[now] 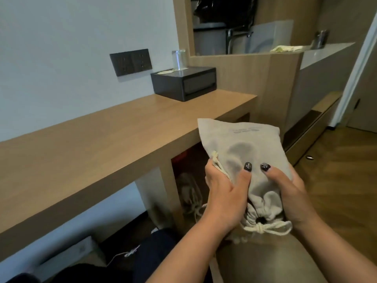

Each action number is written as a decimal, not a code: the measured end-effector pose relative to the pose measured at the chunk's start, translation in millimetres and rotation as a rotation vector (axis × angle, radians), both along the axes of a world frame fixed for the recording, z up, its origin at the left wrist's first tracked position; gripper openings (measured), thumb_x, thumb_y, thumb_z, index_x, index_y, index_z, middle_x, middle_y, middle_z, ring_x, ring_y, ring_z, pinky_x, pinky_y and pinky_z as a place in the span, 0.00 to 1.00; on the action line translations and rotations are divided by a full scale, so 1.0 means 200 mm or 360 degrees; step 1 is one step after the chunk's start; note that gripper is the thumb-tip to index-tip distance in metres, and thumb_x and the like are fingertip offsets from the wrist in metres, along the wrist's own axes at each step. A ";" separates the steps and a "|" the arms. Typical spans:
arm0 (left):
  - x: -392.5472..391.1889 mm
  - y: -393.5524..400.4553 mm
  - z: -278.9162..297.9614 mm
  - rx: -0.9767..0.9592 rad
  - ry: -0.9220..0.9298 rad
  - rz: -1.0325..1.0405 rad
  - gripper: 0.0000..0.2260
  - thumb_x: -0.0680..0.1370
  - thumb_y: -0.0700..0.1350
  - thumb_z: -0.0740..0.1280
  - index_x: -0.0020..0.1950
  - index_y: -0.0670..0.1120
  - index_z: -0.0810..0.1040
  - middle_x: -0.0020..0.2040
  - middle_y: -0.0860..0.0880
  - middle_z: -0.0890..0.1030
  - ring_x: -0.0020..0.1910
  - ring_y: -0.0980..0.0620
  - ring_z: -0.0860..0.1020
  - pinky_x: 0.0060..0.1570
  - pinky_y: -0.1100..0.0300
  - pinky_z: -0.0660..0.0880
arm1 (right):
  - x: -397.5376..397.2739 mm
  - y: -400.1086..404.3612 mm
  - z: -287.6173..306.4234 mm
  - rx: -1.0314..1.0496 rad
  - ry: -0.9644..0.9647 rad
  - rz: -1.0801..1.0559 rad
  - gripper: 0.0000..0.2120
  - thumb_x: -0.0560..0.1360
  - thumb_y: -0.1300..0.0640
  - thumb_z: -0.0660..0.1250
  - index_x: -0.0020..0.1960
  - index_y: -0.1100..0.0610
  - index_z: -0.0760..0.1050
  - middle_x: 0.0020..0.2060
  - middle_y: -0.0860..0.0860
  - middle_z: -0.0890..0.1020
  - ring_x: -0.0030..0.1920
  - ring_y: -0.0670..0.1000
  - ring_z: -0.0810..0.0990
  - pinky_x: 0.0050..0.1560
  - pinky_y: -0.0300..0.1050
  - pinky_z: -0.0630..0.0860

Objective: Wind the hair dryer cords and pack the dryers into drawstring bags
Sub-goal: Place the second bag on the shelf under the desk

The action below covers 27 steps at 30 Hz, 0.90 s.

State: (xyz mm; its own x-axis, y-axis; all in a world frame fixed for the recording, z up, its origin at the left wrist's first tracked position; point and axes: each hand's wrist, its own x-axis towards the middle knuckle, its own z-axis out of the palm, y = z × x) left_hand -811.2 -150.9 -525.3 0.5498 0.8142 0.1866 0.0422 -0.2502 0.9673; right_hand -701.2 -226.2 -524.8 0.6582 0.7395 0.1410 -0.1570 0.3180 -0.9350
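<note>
The pale grey fabric drawstring bag (pixel 242 158) appears filled, its mouth cinched with the cream cord (pixel 265 228) knotted below the grip, held over the lap by left hand (pixel 224 193) and right hand (pixel 285 188) curled round it; a second similar bag (pixel 189 193) sits in the wooden cubby (pixel 183 160) leftward, contents unverifiable.

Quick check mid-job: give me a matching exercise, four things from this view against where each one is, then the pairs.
Things:
1. bag
2. black box
3. glass
4. socket panel

Places:
A. on the wall above the desk
B. standing on the black box
C. held in both hands, mouth drawn closed
D. on the desk by the wall

Pairs: 1-C, 2-D, 3-B, 4-A

The left hand and right hand grip the bag near its cinched neck.
</note>
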 end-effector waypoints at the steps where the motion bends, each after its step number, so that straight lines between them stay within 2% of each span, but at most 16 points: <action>1: 0.03 0.01 -0.05 -0.0004 0.0025 -0.0012 0.33 0.71 0.64 0.64 0.69 0.59 0.51 0.68 0.55 0.63 0.67 0.59 0.66 0.69 0.53 0.69 | 0.03 0.00 -0.04 -0.0024 0.0007 -0.0020 0.26 0.66 0.57 0.73 0.64 0.56 0.75 0.51 0.54 0.85 0.51 0.52 0.84 0.45 0.43 0.82; 4: 0.11 0.07 -0.20 -0.0029 0.0107 -0.0029 0.33 0.71 0.64 0.63 0.69 0.56 0.53 0.67 0.55 0.64 0.67 0.60 0.66 0.69 0.55 0.68 | 0.13 0.05 -0.18 -0.0139 0.0022 -0.0043 0.26 0.65 0.55 0.69 0.64 0.55 0.74 0.51 0.52 0.85 0.49 0.50 0.84 0.41 0.39 0.80; 6: 0.15 0.13 -0.30 -0.0107 0.0166 -0.0028 0.32 0.72 0.61 0.64 0.70 0.53 0.54 0.66 0.55 0.67 0.65 0.60 0.69 0.67 0.56 0.70 | 0.18 0.11 -0.28 -0.0239 0.0024 -0.0010 0.29 0.64 0.54 0.71 0.65 0.54 0.74 0.52 0.52 0.85 0.51 0.51 0.84 0.43 0.41 0.80; 8: 0.18 0.19 -0.40 -0.0180 0.0213 -0.0005 0.30 0.74 0.59 0.66 0.69 0.51 0.56 0.65 0.54 0.69 0.63 0.60 0.71 0.65 0.55 0.72 | 0.23 0.18 -0.37 -0.0341 0.0024 0.0039 0.29 0.64 0.57 0.75 0.65 0.54 0.74 0.52 0.53 0.84 0.49 0.49 0.84 0.41 0.39 0.79; 11: 0.22 0.31 -0.55 -0.0328 0.0240 0.0023 0.27 0.77 0.54 0.67 0.69 0.50 0.56 0.64 0.54 0.71 0.62 0.59 0.73 0.63 0.57 0.74 | 0.31 0.32 -0.52 -0.0477 0.0048 0.0092 0.21 0.73 0.61 0.71 0.64 0.54 0.73 0.51 0.51 0.83 0.43 0.44 0.84 0.35 0.33 0.77; 13: 0.25 0.40 -0.65 -0.0410 0.0282 0.0057 0.27 0.76 0.53 0.68 0.69 0.49 0.59 0.63 0.53 0.75 0.61 0.57 0.76 0.61 0.56 0.75 | 0.37 0.42 -0.63 -0.0559 0.0049 0.0145 0.22 0.74 0.61 0.69 0.66 0.53 0.72 0.52 0.50 0.83 0.45 0.45 0.84 0.35 0.32 0.77; 16: 0.31 0.54 -0.79 -0.0444 0.0373 0.0128 0.25 0.75 0.54 0.69 0.67 0.47 0.65 0.60 0.51 0.78 0.59 0.54 0.78 0.62 0.50 0.76 | 0.43 0.57 -0.77 -0.0658 0.0028 0.0236 0.23 0.74 0.59 0.70 0.68 0.52 0.70 0.54 0.50 0.82 0.50 0.47 0.82 0.36 0.32 0.77; 18: 0.35 0.63 -0.83 -0.0561 0.0476 0.0209 0.19 0.75 0.52 0.69 0.62 0.45 0.71 0.55 0.52 0.81 0.54 0.55 0.80 0.59 0.52 0.77 | 0.47 0.67 -0.83 -0.0714 0.0035 0.0251 0.22 0.74 0.58 0.70 0.67 0.52 0.71 0.54 0.50 0.82 0.50 0.48 0.82 0.37 0.33 0.76; 20: 0.39 0.72 -0.84 -0.0566 0.0556 0.0239 0.10 0.76 0.51 0.68 0.46 0.45 0.80 0.40 0.52 0.83 0.43 0.53 0.82 0.48 0.53 0.79 | 0.51 0.78 -0.89 -0.0762 0.0056 0.0242 0.19 0.75 0.58 0.69 0.65 0.52 0.72 0.52 0.50 0.82 0.49 0.48 0.82 0.39 0.36 0.77; 21: 0.41 0.75 -0.84 -0.0611 0.0616 0.0252 0.12 0.77 0.51 0.67 0.39 0.46 0.80 0.35 0.52 0.82 0.41 0.50 0.82 0.44 0.55 0.76 | 0.53 0.83 -0.92 -0.0780 0.0064 0.0252 0.19 0.75 0.59 0.69 0.64 0.51 0.72 0.52 0.50 0.82 0.49 0.48 0.82 0.41 0.38 0.77; 22: 0.43 0.78 -0.84 -0.0697 0.0726 0.0265 0.14 0.79 0.53 0.64 0.40 0.46 0.81 0.35 0.51 0.81 0.45 0.46 0.82 0.45 0.56 0.73 | 0.55 0.88 -0.95 -0.0795 0.0064 0.0266 0.18 0.74 0.59 0.69 0.63 0.51 0.73 0.52 0.51 0.82 0.49 0.49 0.82 0.44 0.41 0.78; 23: 0.45 0.81 -0.85 -0.0789 0.0792 0.0205 0.16 0.80 0.54 0.62 0.48 0.44 0.82 0.42 0.47 0.82 0.52 0.42 0.80 0.48 0.56 0.72 | 0.58 0.93 -0.98 -0.0818 0.0050 0.0281 0.16 0.74 0.59 0.69 0.61 0.52 0.74 0.52 0.52 0.83 0.49 0.50 0.82 0.45 0.42 0.78; 25: 0.48 0.86 -0.91 -0.0975 0.0818 -0.0001 0.18 0.84 0.50 0.56 0.64 0.40 0.76 0.61 0.42 0.79 0.64 0.42 0.75 0.52 0.60 0.72 | 0.62 1.02 -1.03 -0.0919 -0.0014 0.0330 0.13 0.73 0.56 0.70 0.56 0.55 0.75 0.48 0.53 0.82 0.44 0.50 0.82 0.41 0.42 0.77; 26: 0.50 0.90 -0.94 -0.1043 0.0801 -0.0117 0.19 0.84 0.47 0.54 0.68 0.38 0.72 0.66 0.42 0.75 0.67 0.42 0.73 0.52 0.61 0.72 | 0.64 1.08 -1.05 -0.0981 -0.0035 0.0357 0.14 0.72 0.54 0.71 0.55 0.57 0.73 0.46 0.54 0.81 0.43 0.50 0.81 0.39 0.42 0.76; 27: 0.52 0.92 -0.97 -0.1014 0.0772 -0.0082 0.18 0.85 0.46 0.54 0.70 0.37 0.70 0.67 0.43 0.74 0.69 0.42 0.72 0.51 0.61 0.73 | 0.67 1.13 -1.09 -0.1043 -0.0060 0.0365 0.17 0.71 0.53 0.73 0.55 0.59 0.72 0.46 0.55 0.81 0.43 0.51 0.81 0.37 0.43 0.75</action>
